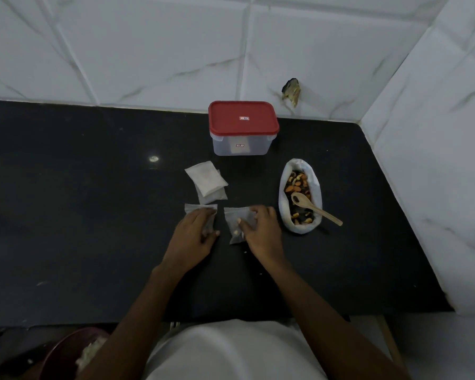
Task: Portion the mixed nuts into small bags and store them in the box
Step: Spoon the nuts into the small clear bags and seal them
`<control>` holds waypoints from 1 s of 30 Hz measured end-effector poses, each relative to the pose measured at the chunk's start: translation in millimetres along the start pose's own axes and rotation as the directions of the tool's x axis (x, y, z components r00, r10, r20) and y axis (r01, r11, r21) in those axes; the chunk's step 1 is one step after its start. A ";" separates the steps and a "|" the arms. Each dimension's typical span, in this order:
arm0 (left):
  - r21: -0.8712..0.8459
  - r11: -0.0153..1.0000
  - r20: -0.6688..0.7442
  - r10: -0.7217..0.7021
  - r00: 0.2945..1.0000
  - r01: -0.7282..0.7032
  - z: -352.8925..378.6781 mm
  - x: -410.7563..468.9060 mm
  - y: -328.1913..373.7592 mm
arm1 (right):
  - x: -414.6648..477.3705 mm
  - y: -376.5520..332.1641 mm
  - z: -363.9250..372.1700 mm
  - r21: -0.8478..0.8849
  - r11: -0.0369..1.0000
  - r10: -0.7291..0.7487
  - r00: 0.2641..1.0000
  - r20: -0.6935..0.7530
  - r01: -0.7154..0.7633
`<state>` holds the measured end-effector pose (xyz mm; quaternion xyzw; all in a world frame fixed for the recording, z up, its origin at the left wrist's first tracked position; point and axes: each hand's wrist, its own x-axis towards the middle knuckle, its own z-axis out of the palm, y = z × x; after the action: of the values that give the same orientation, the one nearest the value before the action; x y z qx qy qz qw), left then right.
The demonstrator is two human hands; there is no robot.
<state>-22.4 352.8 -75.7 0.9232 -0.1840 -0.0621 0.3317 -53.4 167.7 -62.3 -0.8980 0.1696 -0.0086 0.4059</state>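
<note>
Two small clear bags with nuts lie on the black counter (93,187) in front of me. My left hand (194,237) lies over the left small bag (200,208), fingers curled round it. My right hand (261,231) holds the right small bag (235,220), thumb on top of it. A stack of empty small bags (206,181) lies just beyond. The large white bag of mixed nuts (299,194) stands open at the right with a wooden spoon (313,208) resting in it. The clear box with a red lid (243,127) stands shut at the back near the wall.
White tiled walls (436,160) close the counter at the back and right. A dark red bowl (72,352) with something pale in it sits below the counter's front edge at lower left. A broken patch (291,91) marks the back wall.
</note>
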 end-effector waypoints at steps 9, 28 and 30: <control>-0.114 0.994 -0.157 -0.022 0.987 0.004 -9.5 10.5 -6.8 | 10.3 -4.5 -3.7 -0.107 0.992 -0.070 0.998 -0.003 0.069; -0.339 0.832 -0.333 -0.543 0.771 0.439 -36.2 98.4 4.2 | 33.7 -8.9 -16.0 0.051 0.996 -0.070 0.986 -0.150 0.078; -0.295 0.875 -0.368 -0.476 0.799 0.385 -41.1 95.0 9.0 | 35.9 -10.4 -17.5 0.073 0.994 -0.073 0.983 -0.169 0.086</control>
<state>72.5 334.4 -37.6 0.8918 0.1165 0.0499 0.4344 -19.1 150.2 -47.3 -0.8833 0.1665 -0.1065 0.4251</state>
